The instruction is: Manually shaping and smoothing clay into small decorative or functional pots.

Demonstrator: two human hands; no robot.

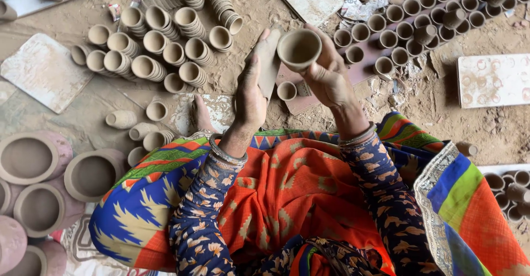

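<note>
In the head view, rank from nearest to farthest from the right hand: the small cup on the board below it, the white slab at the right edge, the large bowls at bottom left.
From the right hand:
1. Small cup, just below-left, on the board.
2. White slab, far right, on the ground.
3. Large bowls, bottom left, beyond the knee.

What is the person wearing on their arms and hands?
Both arms are in long dark blue sleeves printed with small orange-tan flowers and leaves. Silver-coloured bangles circle each wrist: a stack on the left wrist and thinner ones on the right wrist. The left hand and right hand are bare, gloveless, and dusted with pale clay.
</note>
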